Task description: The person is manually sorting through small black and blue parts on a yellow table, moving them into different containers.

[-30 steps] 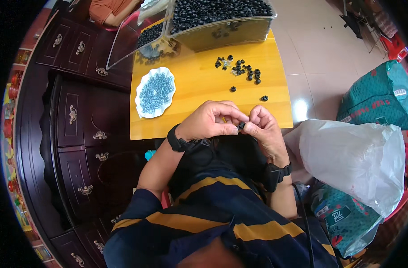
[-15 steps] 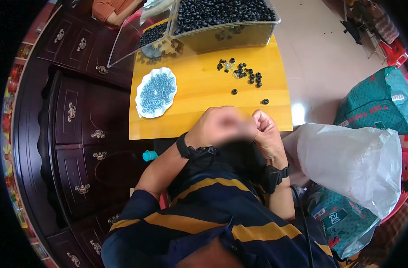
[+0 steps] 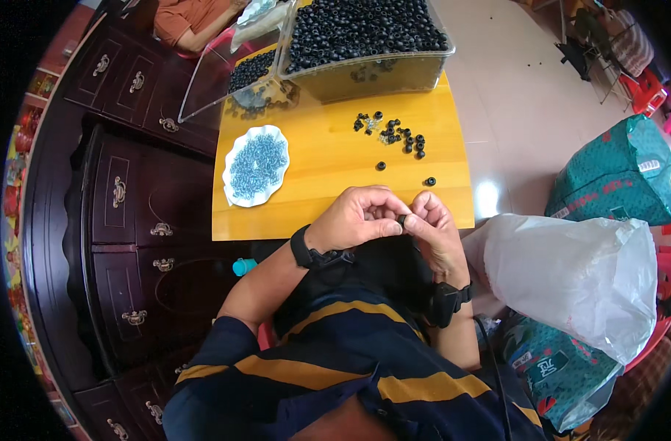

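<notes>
Both hands meet over the near edge of the yellow table. Between their fingertips is a small black round part (image 3: 401, 220). My left hand (image 3: 361, 218) pinches it with thumb and forefinger, and my right hand (image 3: 432, 229) closes on its other side; much of the part is hidden by the fingers. Loose black round parts (image 3: 408, 140) with holes lie beyond the hands, some beside tiny clear pieces (image 3: 373, 125). One single black part (image 3: 430, 181) rests just past my right fingertips. To the left, a white scalloped dish (image 3: 233, 192) holds many small bluish clear pieces (image 3: 257, 166).
A large clear bin (image 3: 365, 75) full of black parts stands at the table's (image 3: 328, 187) far side, beside a tilted clear container (image 3: 203, 92). Dark drawers (image 3: 122, 184) line the left. White (image 3: 563, 264) and teal bags (image 3: 607, 173) crowd the right. Another person's arm (image 3: 203, 33) shows at far left.
The left hand, blurred before, is now still and shows its pinch on the small black part. The view has shifted slightly; things on the table lie as before.
</notes>
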`<action>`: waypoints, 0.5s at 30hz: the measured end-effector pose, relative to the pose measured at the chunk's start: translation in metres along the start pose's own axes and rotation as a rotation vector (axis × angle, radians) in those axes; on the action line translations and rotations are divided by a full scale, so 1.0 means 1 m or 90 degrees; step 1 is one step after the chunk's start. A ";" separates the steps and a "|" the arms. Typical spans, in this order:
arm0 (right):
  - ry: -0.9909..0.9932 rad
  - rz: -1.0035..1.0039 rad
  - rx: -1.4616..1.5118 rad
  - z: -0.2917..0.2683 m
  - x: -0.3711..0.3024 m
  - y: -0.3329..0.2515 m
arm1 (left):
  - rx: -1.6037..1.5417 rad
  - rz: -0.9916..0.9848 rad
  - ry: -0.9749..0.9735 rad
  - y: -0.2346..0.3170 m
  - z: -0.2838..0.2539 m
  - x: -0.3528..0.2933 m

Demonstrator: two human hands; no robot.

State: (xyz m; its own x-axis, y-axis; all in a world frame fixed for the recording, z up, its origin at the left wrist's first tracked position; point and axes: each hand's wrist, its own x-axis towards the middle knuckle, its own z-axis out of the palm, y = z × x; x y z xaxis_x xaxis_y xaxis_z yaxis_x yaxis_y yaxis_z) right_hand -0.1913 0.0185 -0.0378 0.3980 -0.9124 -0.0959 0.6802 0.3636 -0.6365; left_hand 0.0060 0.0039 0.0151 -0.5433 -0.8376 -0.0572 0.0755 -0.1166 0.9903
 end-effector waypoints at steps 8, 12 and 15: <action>0.275 -0.241 -0.220 -0.004 -0.002 -0.011 | 0.436 0.275 0.008 0.069 0.029 0.006; 0.364 -0.302 -0.440 -0.028 0.009 0.000 | 0.231 0.389 -0.219 0.107 0.065 -0.014; 0.423 -0.367 -0.672 -0.033 0.008 -0.005 | 0.259 0.433 -0.300 0.151 0.071 -0.018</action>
State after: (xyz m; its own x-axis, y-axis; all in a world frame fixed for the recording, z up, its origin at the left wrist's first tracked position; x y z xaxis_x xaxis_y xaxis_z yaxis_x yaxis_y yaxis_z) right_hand -0.2115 0.0033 -0.0604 -0.3480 -0.9105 0.2235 -0.2585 -0.1359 -0.9564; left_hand -0.0320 0.0389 0.1749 -0.7807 -0.3433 0.5222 0.2513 0.5926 0.7653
